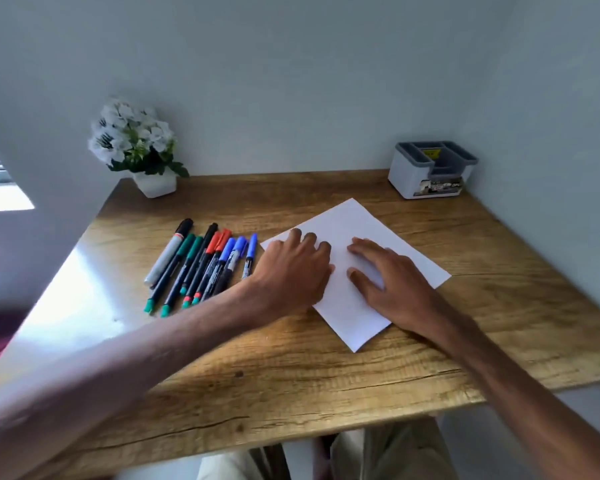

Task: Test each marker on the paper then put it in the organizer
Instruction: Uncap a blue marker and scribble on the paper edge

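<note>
- Step in hand, as I judge it: setting up the sheet, with no marker tested yet; the visible part of the paper [355,220] shows no ink
- The left hand [291,271] lies palm down on the paper's 9 o'clock edge, fingers loosely spread and gripping nothing
- The right hand [392,282] rests flat on the middle of the sheet, fingers straight and splayed, also holding nothing
- The paper sits near the centre of the worktop [326,375], turned so that 1 corner points to 12 o'clock
- The markers [201,265], about 9 of them, lie in a close row at 9 o'clock from the paper, just beside the left hand; caps are black, green, red and blue, all on as far as I can tell
- The next move likely calls for 1 hand to leave the sheet and pinch a marker, the blue one nearest the paper being the easiest, then pull off its cap while the other hand steadies the sheet
- The organizer [430,171] stands at 1 o'clock from the paper, in the far corner by the wall, well apart from the markers; its compartments look empty, though I cannot see their floors
- A potted plant [136,143] with white flowers stands at 11 o'clock, clear of any reach
- Nothing lies between the markers, the paper and the organizer; the tight row may make lifting 1 marker nudge its neighbours
</note>
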`<state>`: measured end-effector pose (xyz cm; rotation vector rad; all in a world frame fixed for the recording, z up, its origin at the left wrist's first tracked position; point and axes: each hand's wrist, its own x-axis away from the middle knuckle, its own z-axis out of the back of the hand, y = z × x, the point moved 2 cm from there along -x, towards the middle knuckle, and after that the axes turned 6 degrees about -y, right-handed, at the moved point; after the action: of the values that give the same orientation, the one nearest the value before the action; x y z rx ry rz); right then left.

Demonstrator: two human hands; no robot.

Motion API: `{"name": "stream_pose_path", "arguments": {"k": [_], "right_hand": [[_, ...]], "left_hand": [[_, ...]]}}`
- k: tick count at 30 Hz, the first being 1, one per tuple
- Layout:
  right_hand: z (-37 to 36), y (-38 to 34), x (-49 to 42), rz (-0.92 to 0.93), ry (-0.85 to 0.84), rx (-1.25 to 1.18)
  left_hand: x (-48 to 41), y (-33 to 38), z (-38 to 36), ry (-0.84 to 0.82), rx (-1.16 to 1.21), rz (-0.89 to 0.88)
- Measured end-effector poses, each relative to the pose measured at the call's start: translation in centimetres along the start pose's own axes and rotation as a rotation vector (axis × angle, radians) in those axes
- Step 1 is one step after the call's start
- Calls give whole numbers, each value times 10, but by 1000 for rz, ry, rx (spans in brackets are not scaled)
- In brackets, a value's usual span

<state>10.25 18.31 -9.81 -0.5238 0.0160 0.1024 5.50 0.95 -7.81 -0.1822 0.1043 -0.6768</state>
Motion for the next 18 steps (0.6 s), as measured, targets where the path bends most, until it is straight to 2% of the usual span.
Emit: {"name": "stream_pose_path", "arguments": {"k": [5, 8, 11, 14, 18], "right_hand": [[6, -5, -6, -28, 11, 7], [13, -23, -15, 36, 124, 4], [16, -52, -24, 188, 212, -88], [5, -82, -35, 393, 128, -106], [-18, -109, -47, 579, -43, -16]], "left_hand": [[12, -11, 0, 19, 165, 4], [15, -30, 3, 185, 367, 29], [18, -57, 10, 360, 422, 82], [19, -85, 15, 450, 467, 185], [17, -112, 6, 433, 520, 269]]}}
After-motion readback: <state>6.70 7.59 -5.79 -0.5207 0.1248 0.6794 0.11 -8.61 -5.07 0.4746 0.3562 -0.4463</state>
